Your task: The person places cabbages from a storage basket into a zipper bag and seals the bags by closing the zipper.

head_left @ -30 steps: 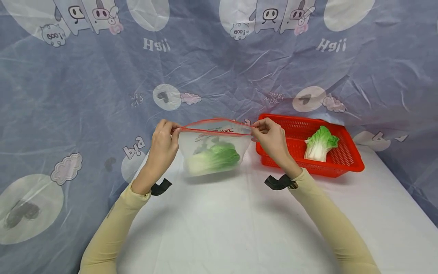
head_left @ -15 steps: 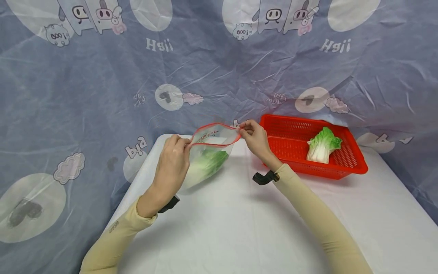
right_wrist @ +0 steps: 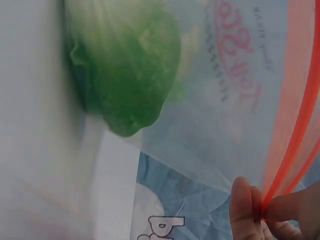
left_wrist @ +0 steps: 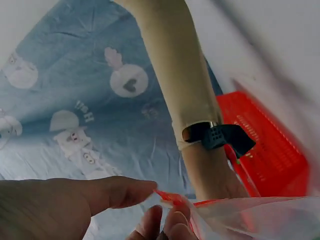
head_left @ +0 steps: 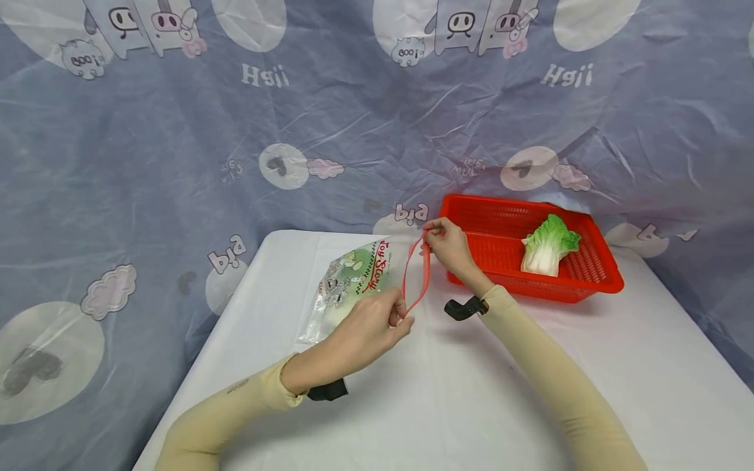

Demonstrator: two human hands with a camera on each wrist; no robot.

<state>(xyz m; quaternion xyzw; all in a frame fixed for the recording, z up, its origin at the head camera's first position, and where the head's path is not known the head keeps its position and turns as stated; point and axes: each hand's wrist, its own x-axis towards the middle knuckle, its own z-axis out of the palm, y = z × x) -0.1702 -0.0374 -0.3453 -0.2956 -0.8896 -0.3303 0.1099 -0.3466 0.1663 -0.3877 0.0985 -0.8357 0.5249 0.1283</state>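
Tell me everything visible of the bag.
The bag looks like clear plastic, with red Toy Story lettering, cartoon figures and a red-edged mouth. It is tipped sideways left of the basket, mouth open rightward, a cabbage inside. The left grip pinches the mouth's near end, the right grip its far end. Contact with the table is unclear.

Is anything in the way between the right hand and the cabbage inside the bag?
Yes, the see-through wall of the bag: the cabbage is inside, while the right hand pinches one end of the red-edged mouth. That mouth gapes open, nothing visible blocking it.
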